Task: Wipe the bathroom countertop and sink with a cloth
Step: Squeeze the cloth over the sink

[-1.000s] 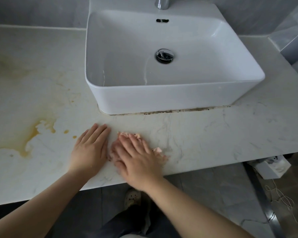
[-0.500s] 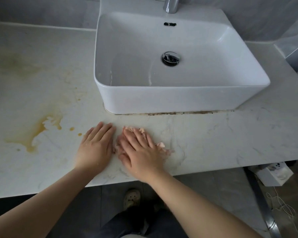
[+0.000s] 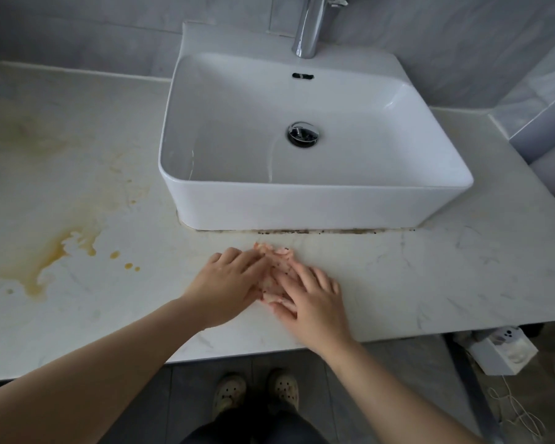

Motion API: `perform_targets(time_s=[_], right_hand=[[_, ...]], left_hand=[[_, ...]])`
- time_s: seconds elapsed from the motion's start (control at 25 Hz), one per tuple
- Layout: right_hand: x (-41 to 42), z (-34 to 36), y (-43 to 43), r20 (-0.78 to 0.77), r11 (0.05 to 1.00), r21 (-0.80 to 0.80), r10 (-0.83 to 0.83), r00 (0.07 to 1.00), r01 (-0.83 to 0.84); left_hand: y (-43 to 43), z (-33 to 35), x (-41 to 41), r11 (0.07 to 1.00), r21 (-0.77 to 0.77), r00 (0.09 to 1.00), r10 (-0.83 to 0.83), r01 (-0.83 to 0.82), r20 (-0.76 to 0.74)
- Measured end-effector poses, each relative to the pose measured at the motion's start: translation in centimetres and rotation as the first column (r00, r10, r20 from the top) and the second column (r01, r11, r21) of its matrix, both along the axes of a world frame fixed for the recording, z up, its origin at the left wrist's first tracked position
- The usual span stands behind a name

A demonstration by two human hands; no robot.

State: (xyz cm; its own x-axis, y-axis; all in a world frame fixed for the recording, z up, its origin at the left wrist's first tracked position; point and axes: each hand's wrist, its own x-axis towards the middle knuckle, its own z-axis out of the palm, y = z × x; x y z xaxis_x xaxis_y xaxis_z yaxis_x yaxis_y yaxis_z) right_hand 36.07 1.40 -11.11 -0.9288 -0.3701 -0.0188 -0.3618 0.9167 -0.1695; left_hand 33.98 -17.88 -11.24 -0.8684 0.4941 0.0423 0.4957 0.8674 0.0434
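Small crumpled pink cloth (image 3: 274, 256) lies on the pale marble-look stone countertop (image 3: 430, 283), pinned under both hands. Left hand (image 3: 228, 283): fingers straight, flat on the cloth's left side. Right hand (image 3: 311, 299): fingers spread, pressing its right side. Neither hand is gripping. The cloth's long axis runs away from the fingertips, its far end pointing at the front wall of the white rectangular ceramic sink (image 3: 302, 206), near the dark grime line (image 3: 318, 231) at the sink's base. Yellow-brown stain (image 3: 55, 254) is well left of the left hand.
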Motion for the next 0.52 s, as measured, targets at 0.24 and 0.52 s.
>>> perform_targets(time_s=[0.24, 0.52], right_hand=[[-3.3, 2.4, -1.0, 0.065, 0.905, -0.407, -0.106, 0.992, 0.123], [-10.3, 11.2, -5.0, 0.217, 0.371, -0.892, -0.147, 0.965, 0.258]], left_hand=[[2.3, 3.6, -2.0, 0.884, 0.232, 0.863, 0.289, -0.407, 0.415], [5.1, 14.2, -7.1, -0.19, 0.676, 0.684, 0.035, -0.712, 0.729]])
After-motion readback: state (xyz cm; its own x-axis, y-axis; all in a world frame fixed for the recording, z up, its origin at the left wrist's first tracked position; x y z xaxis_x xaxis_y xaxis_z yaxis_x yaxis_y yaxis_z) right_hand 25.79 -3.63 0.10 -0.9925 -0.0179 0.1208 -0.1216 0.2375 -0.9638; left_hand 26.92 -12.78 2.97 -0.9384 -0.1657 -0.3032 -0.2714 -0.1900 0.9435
